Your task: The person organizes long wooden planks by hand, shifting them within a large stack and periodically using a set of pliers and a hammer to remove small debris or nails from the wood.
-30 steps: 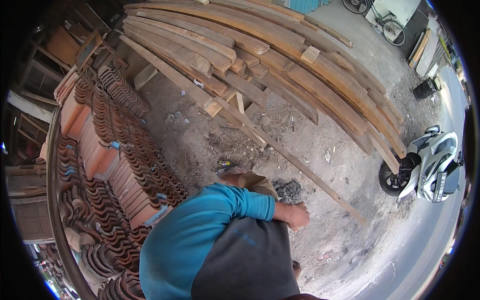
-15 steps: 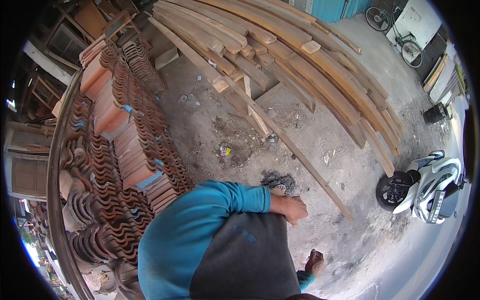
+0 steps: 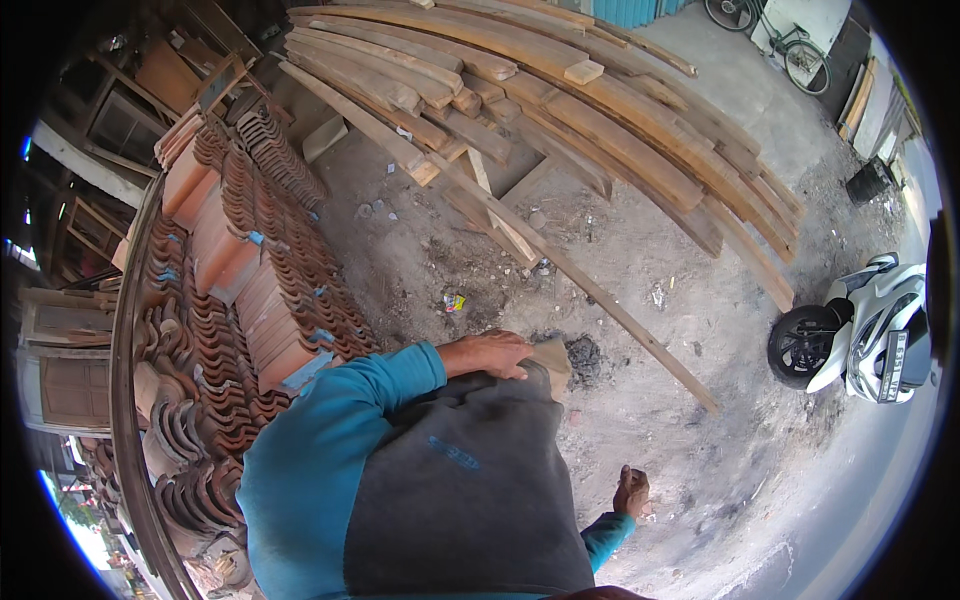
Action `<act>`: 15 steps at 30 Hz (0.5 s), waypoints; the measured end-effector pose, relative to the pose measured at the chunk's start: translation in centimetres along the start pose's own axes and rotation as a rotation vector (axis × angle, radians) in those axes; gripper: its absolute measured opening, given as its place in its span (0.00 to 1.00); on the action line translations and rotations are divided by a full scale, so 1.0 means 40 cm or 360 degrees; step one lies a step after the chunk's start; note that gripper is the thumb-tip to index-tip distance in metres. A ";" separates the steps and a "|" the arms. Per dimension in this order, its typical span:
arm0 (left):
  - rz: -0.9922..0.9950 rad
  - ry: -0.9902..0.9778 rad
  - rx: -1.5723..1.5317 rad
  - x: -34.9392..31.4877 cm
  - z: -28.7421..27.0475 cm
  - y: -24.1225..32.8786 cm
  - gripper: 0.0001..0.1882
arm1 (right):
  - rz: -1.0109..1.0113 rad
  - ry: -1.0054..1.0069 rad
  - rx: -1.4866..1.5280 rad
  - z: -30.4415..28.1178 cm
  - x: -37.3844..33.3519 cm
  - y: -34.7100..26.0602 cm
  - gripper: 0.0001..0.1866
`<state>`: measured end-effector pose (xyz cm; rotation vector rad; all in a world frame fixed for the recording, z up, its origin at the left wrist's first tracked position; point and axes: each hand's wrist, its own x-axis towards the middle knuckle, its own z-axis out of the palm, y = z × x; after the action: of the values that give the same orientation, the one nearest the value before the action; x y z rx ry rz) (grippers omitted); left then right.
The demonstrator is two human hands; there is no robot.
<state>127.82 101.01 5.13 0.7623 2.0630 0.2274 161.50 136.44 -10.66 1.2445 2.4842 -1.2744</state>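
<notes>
My left hand (image 3: 490,352) lies across the front of my body at the hem of my grey and teal shirt (image 3: 460,480). Its fingers are stretched out over the shirt's lower edge, beside the tan cloth of my trouser leg (image 3: 552,362). Nothing shows in that hand. Out to the right, away from my body, my right hand (image 3: 630,492) hangs over the dusty ground with its fingers curled in. What it holds, if anything, is too small to make out.
Stacked clay roof tiles (image 3: 270,270) line the left side. Long timber planks (image 3: 610,130) lie piled ahead, and one thin wooden strip (image 3: 620,310) slants across the ground. A white motorbike (image 3: 875,335), a black bucket (image 3: 868,182) and a bicycle (image 3: 803,65) stand right.
My left hand has moved left and slightly up, from past the shirt's edge to lying along its hem. My right hand has risen slightly, still curled. The view has shifted a little.
</notes>
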 end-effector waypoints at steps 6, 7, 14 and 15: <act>0.0102 -0.0120 -0.0004 -0.021 0.004 -0.083 0.31 | 0.0168 -0.0263 0.0063 0.184 -0.098 -0.072 0.24; 0.0111 -0.0106 -0.0007 -0.026 -0.016 -0.091 0.31 | 0.0219 -0.0294 0.0107 0.213 -0.122 -0.090 0.24; 0.0064 0.0136 -0.0191 -0.145 -0.111 -0.367 0.35 | 0.0127 -0.0509 0.0023 0.506 -0.110 -0.045 0.23; 0.0001 0.0140 -0.0228 -0.170 -0.114 -0.438 0.36 | 0.0112 -0.0513 0.0006 0.530 -0.085 -0.080 0.23</act>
<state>119.35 83.62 4.94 0.6759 2.1032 0.4114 155.80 118.21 -20.96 1.0224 2.1948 -1.3411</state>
